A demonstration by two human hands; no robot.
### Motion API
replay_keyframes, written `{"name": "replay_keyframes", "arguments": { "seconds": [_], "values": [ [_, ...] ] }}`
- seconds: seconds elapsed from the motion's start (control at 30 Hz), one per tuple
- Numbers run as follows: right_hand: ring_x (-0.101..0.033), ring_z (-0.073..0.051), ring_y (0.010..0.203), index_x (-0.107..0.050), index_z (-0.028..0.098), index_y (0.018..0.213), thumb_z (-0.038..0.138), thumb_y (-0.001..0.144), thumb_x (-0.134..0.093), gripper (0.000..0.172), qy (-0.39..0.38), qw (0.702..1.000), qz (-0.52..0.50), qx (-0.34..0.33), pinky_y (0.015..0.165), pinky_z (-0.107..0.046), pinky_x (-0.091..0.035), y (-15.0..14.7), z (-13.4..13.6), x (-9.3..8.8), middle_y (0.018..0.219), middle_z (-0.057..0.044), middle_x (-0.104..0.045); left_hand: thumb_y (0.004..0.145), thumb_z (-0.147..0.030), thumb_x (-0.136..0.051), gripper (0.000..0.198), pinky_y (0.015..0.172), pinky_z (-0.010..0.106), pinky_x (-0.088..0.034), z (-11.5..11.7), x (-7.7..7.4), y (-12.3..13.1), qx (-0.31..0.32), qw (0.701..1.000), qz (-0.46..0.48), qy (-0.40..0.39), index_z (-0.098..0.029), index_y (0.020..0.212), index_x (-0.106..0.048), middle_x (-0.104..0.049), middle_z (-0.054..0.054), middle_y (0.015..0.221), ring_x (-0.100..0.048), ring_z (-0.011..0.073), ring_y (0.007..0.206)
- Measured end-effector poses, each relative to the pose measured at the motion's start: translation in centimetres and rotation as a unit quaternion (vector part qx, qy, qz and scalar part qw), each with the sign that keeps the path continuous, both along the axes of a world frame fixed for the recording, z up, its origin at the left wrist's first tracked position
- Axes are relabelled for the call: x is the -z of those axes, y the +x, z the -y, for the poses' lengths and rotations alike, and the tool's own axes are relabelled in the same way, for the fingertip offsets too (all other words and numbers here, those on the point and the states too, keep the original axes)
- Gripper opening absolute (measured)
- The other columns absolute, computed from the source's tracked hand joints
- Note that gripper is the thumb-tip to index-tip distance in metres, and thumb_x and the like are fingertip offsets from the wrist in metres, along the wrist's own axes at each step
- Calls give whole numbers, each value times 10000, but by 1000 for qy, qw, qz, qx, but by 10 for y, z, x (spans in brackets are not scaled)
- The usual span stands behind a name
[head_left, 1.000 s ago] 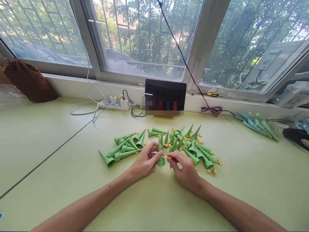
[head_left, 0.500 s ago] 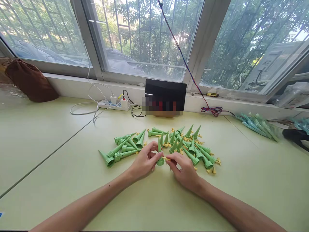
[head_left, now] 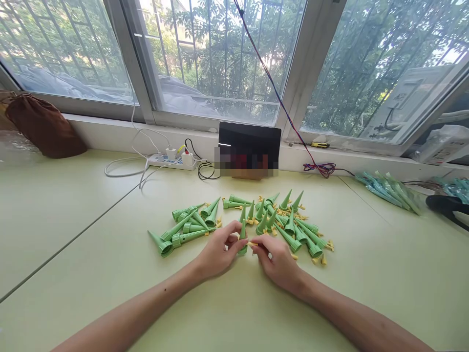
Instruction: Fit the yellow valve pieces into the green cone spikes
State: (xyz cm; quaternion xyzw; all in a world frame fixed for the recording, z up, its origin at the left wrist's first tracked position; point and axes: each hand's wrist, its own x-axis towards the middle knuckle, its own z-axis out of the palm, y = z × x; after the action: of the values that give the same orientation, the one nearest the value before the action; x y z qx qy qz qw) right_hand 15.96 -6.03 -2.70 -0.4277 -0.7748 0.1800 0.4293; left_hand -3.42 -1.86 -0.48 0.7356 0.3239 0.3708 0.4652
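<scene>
My left hand (head_left: 220, 252) grips a green plastic watering spike (head_left: 244, 232) between thumb and fingers, its pointed end up. Fingers cover part of its lower body. In a pinch, my right hand (head_left: 279, 260) has a small yellow valve (head_left: 253, 244) against the right side of this spike; how far it sits in cannot be made out. Behind my hands stand several upright green spikes (head_left: 262, 225). More green spikes lie in a pile (head_left: 188, 227) to the left and in another pile (head_left: 307, 234) to the right, with small yellow valves (head_left: 324, 260) among them.
A dark-screened tablet (head_left: 249, 139) stands at the back by the window. Left of it are a power strip (head_left: 172, 161) with cables and a brown drawstring bag (head_left: 44, 127). Bundled wire (head_left: 320, 169), a yellow cutter (head_left: 320, 144) and bagged green pieces (head_left: 390, 190) are at the right.
The held spike has dropped slightly and leans a little differently between my fingers. My right hand keeps the yellow valve at its side. The view has shifted slightly.
</scene>
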Motion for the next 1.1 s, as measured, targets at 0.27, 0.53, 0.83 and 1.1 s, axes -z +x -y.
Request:
{"name": "replay_keyframes", "arguments": {
  "seconds": [0.27,0.53,0.83,1.1],
  "values": [
    [-524,-130,601,-590,184,887,237,1020,-405,234,-59,998,18,-29,616,-239,-415,4,0,-1,685,-2,-587,965,-304,-502,128,536,223,-286,-1,9,-3,17,991,-86,103,-187,922,-526,-394,-70,611,-348,86,537],
    [-504,-132,605,-595,188,862,272,1024,-419,253,-78,997,24,-15,612,-249,-396,3,-1,0,686,-3,-586,959,-290,-492,110,539,226,-287,-2,7,-2,3,992,-93,85,-191,912,-492,-411,-67,620,-392,93,551],
    [-559,-139,646,-604,190,1076,255,933,-601,157,-63,998,-10,10,596,-244,-432,-2,0,-3,788,-8,-642,952,-371,-519,185,501,218,-256,-3,7,1,-30,999,-31,12,-191,936,-479,-452,-54,688,-398,71,517],
    [-558,-151,677,-588,192,932,180,925,-593,15,-62,998,16,7,653,-258,-436,0,0,5,776,-14,-624,966,-360,-493,170,528,231,-253,-1,9,0,-17,998,-65,19,-197,949,-449,-430,-68,665,-370,78,527]
  ]
}}
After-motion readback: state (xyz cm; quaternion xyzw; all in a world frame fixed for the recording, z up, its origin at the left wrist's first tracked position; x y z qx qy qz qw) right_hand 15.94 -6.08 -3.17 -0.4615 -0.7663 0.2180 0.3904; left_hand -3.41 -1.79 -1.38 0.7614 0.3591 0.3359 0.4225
